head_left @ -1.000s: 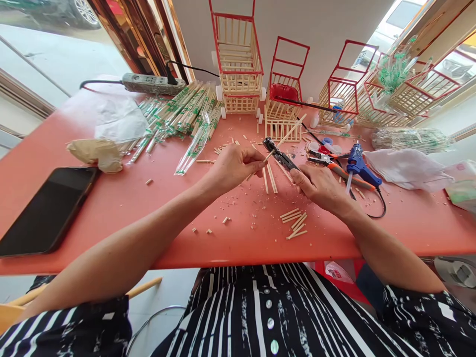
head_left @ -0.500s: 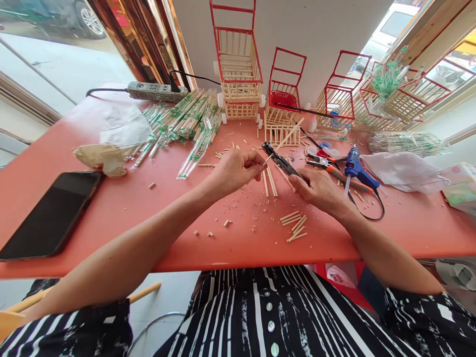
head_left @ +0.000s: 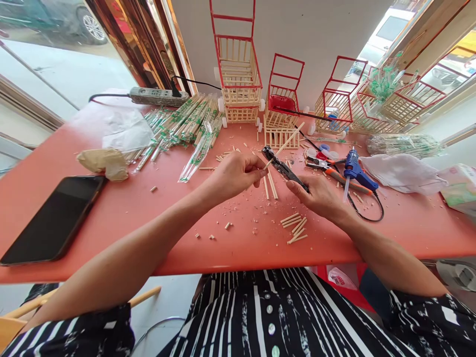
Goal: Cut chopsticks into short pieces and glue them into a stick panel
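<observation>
Head view: left hand (head_left: 238, 172) is closed in a pinch, thumb against the curled fingers, gripping one end of a thin wooden stick (head_left: 292, 137); the stick slants up and away to the right, its far end over the small stick frame (head_left: 275, 139). Right hand (head_left: 320, 197) is wrapped around the handles of the black pliers (head_left: 285, 171), thumb along the near side, fingers mostly hidden beneath. The stick crosses the pliers at their head, just beside the left fingertips; whether the jaws bite into it is too small to tell. Both hands are above the red table (head_left: 178, 228), near each other but apart. Below the pliers lie a few longer sticks (head_left: 272, 186); nearer the table edge, a loose group of short sticks (head_left: 296, 227). Just beyond the right hand are orange-handled pliers (head_left: 336, 173) and a blue glue gun (head_left: 357, 173). Wrapped chopsticks (head_left: 182, 121) lie beyond the left hand, to its left
</observation>
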A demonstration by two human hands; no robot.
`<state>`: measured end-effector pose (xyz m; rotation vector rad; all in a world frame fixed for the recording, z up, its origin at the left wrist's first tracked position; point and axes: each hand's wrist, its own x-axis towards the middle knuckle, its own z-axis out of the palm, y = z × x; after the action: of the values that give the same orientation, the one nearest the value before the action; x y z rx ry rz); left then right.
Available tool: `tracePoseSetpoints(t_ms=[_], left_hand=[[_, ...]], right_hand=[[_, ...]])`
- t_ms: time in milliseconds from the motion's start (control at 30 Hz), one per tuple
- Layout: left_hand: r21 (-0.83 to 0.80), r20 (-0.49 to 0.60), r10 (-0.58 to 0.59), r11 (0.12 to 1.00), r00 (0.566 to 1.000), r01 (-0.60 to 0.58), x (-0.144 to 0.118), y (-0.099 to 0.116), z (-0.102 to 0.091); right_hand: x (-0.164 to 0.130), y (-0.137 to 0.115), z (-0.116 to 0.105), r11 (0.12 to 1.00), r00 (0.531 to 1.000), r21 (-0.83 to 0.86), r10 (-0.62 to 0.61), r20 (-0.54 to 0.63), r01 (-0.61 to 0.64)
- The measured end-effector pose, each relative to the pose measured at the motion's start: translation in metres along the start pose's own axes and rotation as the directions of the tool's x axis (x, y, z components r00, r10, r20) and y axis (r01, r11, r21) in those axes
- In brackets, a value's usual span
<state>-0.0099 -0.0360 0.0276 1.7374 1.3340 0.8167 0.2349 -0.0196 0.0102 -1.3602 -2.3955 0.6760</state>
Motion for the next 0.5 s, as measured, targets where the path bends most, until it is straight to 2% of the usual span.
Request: tracePoseSetpoints(t_ms=[300,500], left_hand=[[0.025,0.107,-0.030,0.999,0.994,0.028,-0.0008,-0.0068,-0.0072],[0.016,0.141,-0.079,0.997,0.987,0.078,-0.0005,-0.0019,-0.0079]], right_hand=[[-0.0020,-0.0025,0.0070,1.000,1.000,-0.028,-0.001,0.022,0.002],[-0.0025,0.0033,0.0109,0.999,0.999,-0.043,0.013,0.048,-0.011]])
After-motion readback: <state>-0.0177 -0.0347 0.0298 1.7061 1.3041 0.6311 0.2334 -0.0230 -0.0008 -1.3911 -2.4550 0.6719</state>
